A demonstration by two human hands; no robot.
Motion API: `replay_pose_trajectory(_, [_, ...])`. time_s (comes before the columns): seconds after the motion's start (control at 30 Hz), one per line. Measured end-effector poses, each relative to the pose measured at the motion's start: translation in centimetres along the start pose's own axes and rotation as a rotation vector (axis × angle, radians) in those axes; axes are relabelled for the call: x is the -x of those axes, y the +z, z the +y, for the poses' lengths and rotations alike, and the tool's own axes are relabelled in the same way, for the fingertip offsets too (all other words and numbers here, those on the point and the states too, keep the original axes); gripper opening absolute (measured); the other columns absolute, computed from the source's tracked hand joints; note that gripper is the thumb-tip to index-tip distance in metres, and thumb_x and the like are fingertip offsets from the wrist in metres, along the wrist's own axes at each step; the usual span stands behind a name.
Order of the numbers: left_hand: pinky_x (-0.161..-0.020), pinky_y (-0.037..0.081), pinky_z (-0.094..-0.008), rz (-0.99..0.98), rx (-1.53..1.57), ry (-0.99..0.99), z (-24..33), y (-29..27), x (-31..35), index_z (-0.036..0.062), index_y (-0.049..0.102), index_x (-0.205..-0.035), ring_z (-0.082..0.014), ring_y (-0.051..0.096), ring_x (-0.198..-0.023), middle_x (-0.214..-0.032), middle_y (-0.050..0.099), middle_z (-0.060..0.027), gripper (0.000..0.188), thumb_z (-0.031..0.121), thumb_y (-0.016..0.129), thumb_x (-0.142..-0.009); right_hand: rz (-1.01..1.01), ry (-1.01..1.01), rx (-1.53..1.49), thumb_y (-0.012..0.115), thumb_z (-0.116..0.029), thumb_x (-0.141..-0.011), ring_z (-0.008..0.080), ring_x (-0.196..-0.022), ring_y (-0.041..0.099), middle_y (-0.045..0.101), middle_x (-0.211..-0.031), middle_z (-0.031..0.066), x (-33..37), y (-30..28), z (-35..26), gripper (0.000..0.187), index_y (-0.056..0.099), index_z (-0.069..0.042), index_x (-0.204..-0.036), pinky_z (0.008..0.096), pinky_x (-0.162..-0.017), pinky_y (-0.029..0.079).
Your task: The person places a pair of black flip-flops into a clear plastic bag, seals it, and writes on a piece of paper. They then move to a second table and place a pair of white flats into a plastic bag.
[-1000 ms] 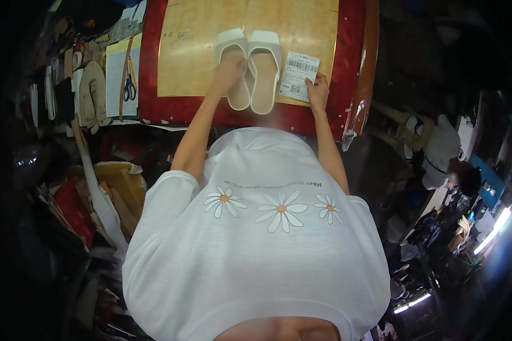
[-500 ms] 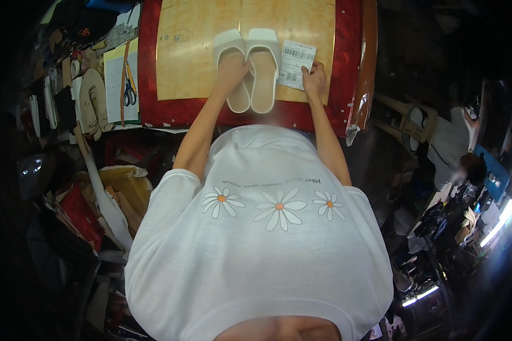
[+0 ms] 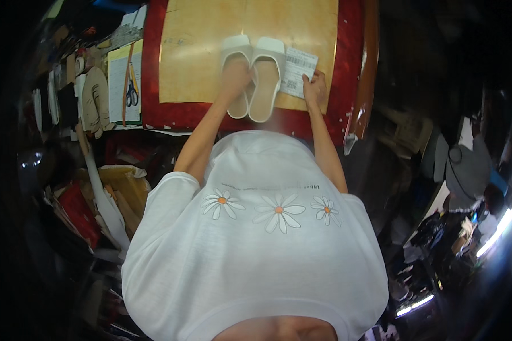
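A pair of square-toed, off-white slide sandals, the left sandal (image 3: 237, 46) and the right sandal (image 3: 263, 102), sit side by side with toes pointing away from me. My left hand (image 3: 236, 78) reaches over the left one, closed at the inner edges where the two meet; its fingertips are partly hidden. Just right of the sandals lies a printed white paper slip (image 3: 299, 67) with barcodes, its left edge against the right sandal. My right hand (image 3: 315, 90) pinches the slip's right edge between thumb and fingers.
Beneath everything is a pale wooden board (image 3: 199, 68) on a red-covered table (image 3: 176, 115). On the left, scissors (image 3: 131, 94) lie on a paper pad (image 3: 117, 85), beside shoe-shaped insole pieces (image 3: 95, 99). A box of scraps (image 3: 119, 182) stands at lower left.
The sandals have shifted slightly right with my left hand, closing the gap to the paper slip. My right hand keeps its pinch. The whole view has also moved a little.
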State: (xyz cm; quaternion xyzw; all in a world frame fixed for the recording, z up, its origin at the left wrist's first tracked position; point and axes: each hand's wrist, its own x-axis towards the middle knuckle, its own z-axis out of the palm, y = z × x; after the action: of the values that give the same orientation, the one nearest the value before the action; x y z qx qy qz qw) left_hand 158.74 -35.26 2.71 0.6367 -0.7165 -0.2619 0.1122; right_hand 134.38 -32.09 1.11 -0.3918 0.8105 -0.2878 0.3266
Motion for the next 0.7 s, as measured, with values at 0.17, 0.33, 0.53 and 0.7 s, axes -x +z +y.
replay_pose_trajectory(0.17, [-0.072, 0.047, -0.0470, 0.017, 0.036, -0.072, 0.0, 0.4, 0.1, -0.0006, 0.065, -0.073, -0.0367, 0.061, -0.078, -0.080, 0.063, -0.0211, 0.030, 0.029, 0.063, -0.080, 0.035, -0.058, 0.057, 0.072, -0.020, -0.078, 0.0327, -0.097, 0.062, 0.065, -0.103, 0.0171, -0.1, 0.1, -0.1, 0.043, 0.056, -0.003, -0.115, 0.0390, -0.084, 0.047])
replay_pose_trajectory(0.33, [-0.068, 0.046, -0.0459, 0.136, 0.073, 0.018, 0.4, -0.8, 0.6, -0.0013, 0.063, -0.071, -0.0359, 0.060, -0.073, -0.077, 0.062, -0.0202, 0.034, 0.032, 0.071, -0.075, -0.066, -0.159, 0.067, 0.069, -0.020, -0.083, 0.0242, -0.091, 0.065, 0.067, -0.100, 0.0150, 0.8, -1.4, 0.3, 0.047, 0.050, -0.001, -0.122, 0.0353, -0.081, 0.048])
replay_pose_trajectory(0.53, [-0.067, 0.046, -0.0438, 0.005, 0.292, -0.061, 0.8, -2.2, 1.6, -0.0027, 0.062, -0.072, -0.0368, 0.060, -0.074, -0.078, 0.062, -0.0219, 0.032, 0.028, 0.072, -0.075, -0.009, -0.396, -0.219, 0.067, -0.015, -0.086, 0.0210, -0.095, 0.060, 0.062, -0.104, 0.0120, 1.6, -6.4, -11.6, 0.035, 0.056, 0.001, -0.115, 0.0306, -0.085, 0.046])
replay_pose_trajectory(0.7, [-0.068, 0.046, -0.0444, 0.043, 0.333, -0.037, 0.6, -1.9, 2.1, -0.0032, 0.063, -0.079, -0.0370, 0.060, -0.075, -0.080, 0.063, -0.0230, 0.028, 0.023, 0.070, -0.077, -0.337, -1.178, -0.797, 0.069, -0.010, -0.082, 0.0267, -0.112, 0.056, 0.056, -0.120, 0.0219, 7.4, -20.1, -32.4, 0.051, 0.047, 0.000, -0.128, 0.0377, -0.097, 0.047])
